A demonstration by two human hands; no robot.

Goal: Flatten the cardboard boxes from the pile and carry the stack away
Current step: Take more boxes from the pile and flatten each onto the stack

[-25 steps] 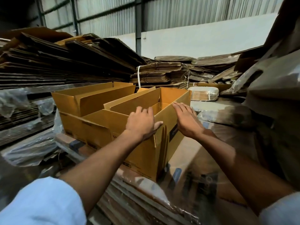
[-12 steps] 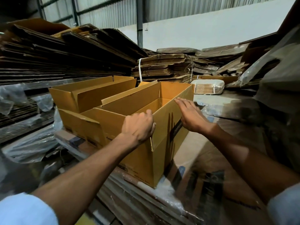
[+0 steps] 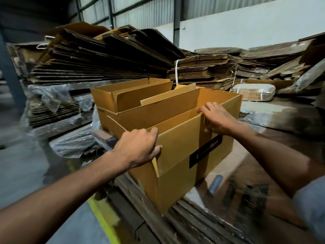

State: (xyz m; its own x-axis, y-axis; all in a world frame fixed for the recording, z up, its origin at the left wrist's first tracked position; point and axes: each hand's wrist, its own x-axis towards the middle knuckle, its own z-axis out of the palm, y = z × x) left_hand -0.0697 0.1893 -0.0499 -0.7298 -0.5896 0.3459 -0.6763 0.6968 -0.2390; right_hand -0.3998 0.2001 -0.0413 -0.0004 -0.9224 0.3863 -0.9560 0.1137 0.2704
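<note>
**Two hands on the near box rim; flattening not yet begun**

Two open cartons are standing side by side on a plastic-wrapped stack of flat cardboard (image 3: pixel 233 196); the near box (image 3: pixel 177 175) is sitting at the stack's front edge, upright, top flaps raised, with a black label on its long wall; the second box (image 3: pixel 126 95) is standing just behind it and touching it, also erect.

The left hand (image 3: pixel 139 148) is gripping the near corner of the near box, fingers curled over the top edge into the inside and thumb pressing the outer face; the grip is sitting at the corner seam, in my judgement because that is where a carton can be racked out of square.

The right hand (image 3: pixel 218 118) is resting on the rim of the same long wall, further along; its fingers (image 3: pixel 204 109) are lying fairly close together and hooking over the edge, gripping it; the thumb is hidden, so its part cannot be told.

Both hands on one wall are suggesting a pull toward the person or a sideways shear to collapse the box; neither carton is showing any collapse as yet.

Tall heaps of flattened cardboard (image 3: pixel 98 64) are rising behind, and a strapped bundle (image 3: pixel 202 71) is lying beyond the cartons; loose plastic film (image 3: pixel 70 147) is trailing at the left, a possible snag when carrying.
</note>
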